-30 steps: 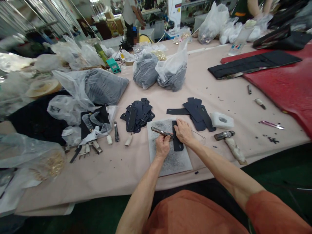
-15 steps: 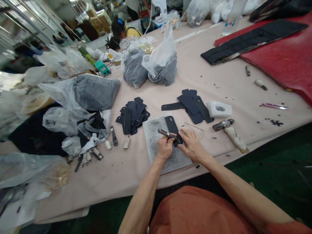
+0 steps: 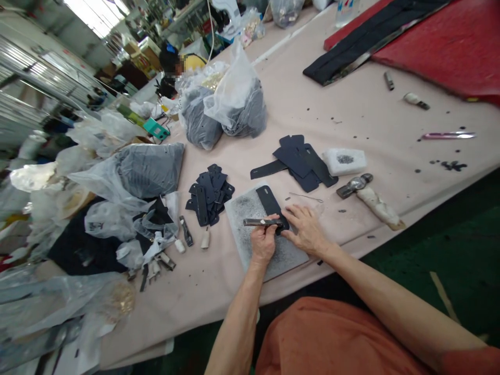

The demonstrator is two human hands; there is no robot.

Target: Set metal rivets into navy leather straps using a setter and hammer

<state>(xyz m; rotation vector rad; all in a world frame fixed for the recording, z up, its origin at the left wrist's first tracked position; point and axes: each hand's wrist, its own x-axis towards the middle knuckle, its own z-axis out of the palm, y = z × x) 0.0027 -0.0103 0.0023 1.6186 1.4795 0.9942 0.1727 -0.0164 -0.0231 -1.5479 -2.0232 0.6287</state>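
My left hand (image 3: 263, 242) is closed round a dark metal punch tool (image 3: 260, 222), which lies nearly level over the lower end of a dark blue strap piece (image 3: 267, 199). That piece rests on a speckled white board (image 3: 244, 213). My right hand (image 3: 307, 227) has its fingers spread and touches the piece's right edge. Beyond the board lies a pile of wide dark pieces (image 3: 299, 161); a pile of smaller ones (image 3: 211, 192) is to its left. A hammer (image 3: 369, 200) with a wrapped handle lies to the right, near a white block (image 3: 344, 161).
Bags of dark pieces (image 3: 244, 112) stand at the back. Plastic bags and metal tools (image 3: 186, 230) crowd the left side. A pink-handled blade (image 3: 449, 135) and a red sheet (image 3: 441, 57) are at the right. A person (image 3: 191, 62) is in the background.
The camera view has tilted and shifted. The punch in my left hand has tipped to a flatter angle. My right hand stays beside the piece.
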